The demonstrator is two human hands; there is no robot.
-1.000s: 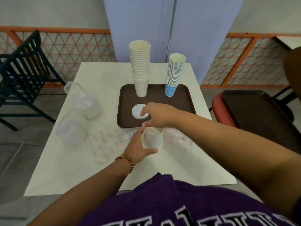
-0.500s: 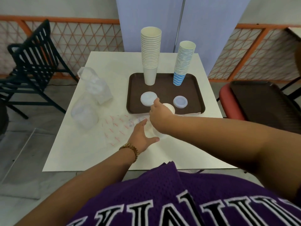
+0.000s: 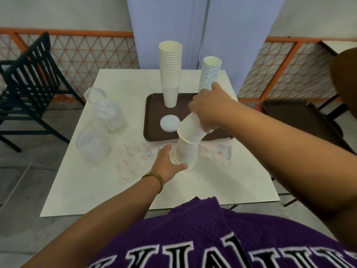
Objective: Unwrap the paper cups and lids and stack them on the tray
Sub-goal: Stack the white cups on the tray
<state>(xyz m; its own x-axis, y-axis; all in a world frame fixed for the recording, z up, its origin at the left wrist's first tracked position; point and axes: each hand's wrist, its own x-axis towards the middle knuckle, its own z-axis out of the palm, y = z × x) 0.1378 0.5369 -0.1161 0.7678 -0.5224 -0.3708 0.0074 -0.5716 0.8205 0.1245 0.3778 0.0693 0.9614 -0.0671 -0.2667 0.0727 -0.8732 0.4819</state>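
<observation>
Two cup stacks stand on the tray [image 3: 149, 120]: white stack [image 3: 170, 74] and blue stack [image 3: 209, 74]. One lid pile [image 3: 169, 123] lies before them. Right hand [image 3: 209, 107] grips the upper cup [image 3: 191, 130]; left hand [image 3: 167, 163] grips the lower cups [image 3: 185, 153], above one wrapper [image 3: 133, 157].

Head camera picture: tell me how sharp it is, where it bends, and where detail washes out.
Head view: wide-angle bend curves the table edges and orange railing; light is soft and even, with faint shadows; the white cups, held by the right hand and left hand, look slightly soft; the clear plastic wrap nearly fades into the pale tabletop; the purple shirt is stretched.
</observation>
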